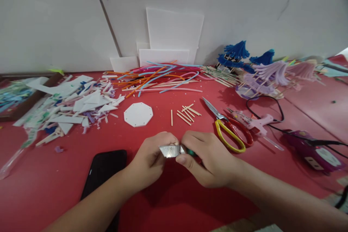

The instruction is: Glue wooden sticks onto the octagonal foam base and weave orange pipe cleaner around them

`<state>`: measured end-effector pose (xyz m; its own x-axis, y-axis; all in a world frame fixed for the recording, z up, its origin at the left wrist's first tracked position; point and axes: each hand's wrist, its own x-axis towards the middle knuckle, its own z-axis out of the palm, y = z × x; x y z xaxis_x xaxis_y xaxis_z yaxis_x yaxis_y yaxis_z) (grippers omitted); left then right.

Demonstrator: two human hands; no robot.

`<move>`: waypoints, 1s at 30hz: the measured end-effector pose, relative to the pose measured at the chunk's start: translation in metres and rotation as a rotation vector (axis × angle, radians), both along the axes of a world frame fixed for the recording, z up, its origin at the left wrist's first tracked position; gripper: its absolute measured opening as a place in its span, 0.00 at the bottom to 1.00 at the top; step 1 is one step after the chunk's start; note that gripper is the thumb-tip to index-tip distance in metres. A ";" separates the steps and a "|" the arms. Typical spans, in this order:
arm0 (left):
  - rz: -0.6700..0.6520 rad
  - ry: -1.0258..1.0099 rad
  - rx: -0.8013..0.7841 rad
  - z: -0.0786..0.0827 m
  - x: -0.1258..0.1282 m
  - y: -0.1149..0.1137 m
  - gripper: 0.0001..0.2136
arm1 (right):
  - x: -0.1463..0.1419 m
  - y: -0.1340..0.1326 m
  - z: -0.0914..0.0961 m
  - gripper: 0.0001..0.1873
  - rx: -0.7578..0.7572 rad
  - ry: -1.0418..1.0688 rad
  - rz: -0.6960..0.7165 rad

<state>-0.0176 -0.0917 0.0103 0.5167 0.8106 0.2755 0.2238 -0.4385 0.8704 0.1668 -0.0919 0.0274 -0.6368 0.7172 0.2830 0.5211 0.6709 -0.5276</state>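
My right hand (208, 159) is closed around a utility knife (171, 151), with a bit of green handle showing beneath the fingers. Its wide metal blade points left, across the front of my left hand (150, 156). The left fingers are curled in close to the blade; what they hold, if anything, is hidden. Just beyond the hands lies a single short wooden stick (172, 117), beside a loose pile of several short wooden sticks (187, 114). To their left is a white octagonal board (138, 115) with small holes near its edge.
Scissors (213, 108), a pink glue gun (263, 124) and a purple corded device (315, 152) lie right. A black phone (107, 170) is under my left forearm. White scraps (89, 103) are heaped left. Pipe cleaners (163, 76) and blue tiered models (235, 50) stand behind.
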 end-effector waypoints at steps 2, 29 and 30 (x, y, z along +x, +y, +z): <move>-0.007 -0.007 -0.002 0.000 0.000 -0.001 0.08 | 0.001 0.001 0.000 0.14 0.001 0.006 0.003; 0.735 -0.832 -0.681 -0.010 -0.003 0.023 0.10 | -0.011 0.033 -0.015 0.23 0.054 -0.567 -0.103; 0.738 -0.816 -0.688 -0.010 -0.003 0.023 0.13 | -0.013 0.032 -0.015 0.21 0.044 -0.570 -0.108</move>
<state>-0.0208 -0.0685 -0.0001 -0.2284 0.9303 -0.2871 -0.4793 0.1492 0.8649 0.1543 -0.0595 0.0123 -0.6216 0.7816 -0.0518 0.7811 0.6135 -0.1165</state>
